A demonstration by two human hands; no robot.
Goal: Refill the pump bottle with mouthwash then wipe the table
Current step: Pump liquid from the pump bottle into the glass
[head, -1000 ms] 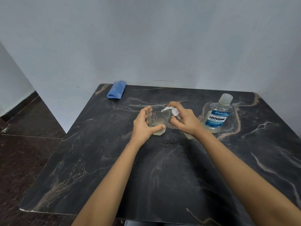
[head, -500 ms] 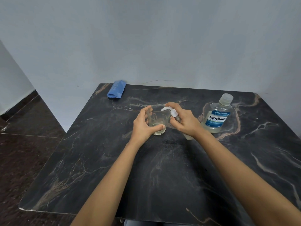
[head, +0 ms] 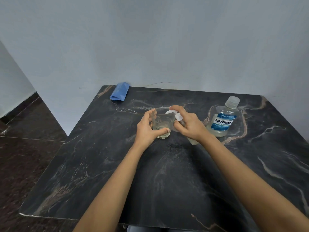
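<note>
A small clear glass (head: 163,126) with a little pale liquid at its bottom stands on the black marble table (head: 167,173). My left hand (head: 147,129) is wrapped around the glass. My right hand (head: 187,123) grips a small clear pump bottle (head: 178,117), its white nozzle pointing over the glass and a finger resting on the pump head. The bottle's base shows below my wrist. A Listerine mouthwash bottle (head: 223,119), capped and partly full, stands upright to the right. A folded blue cloth (head: 119,92) lies at the table's far left corner.
A pale wall rises right behind the table. Dark tiled floor (head: 25,148) lies to the left, below the table's left edge. Bare marble stretches between my forearms and toward the near edge.
Both hands stay in place at the glass and pump bottle. The pump head has shifted only slightly; nothing else moved.
</note>
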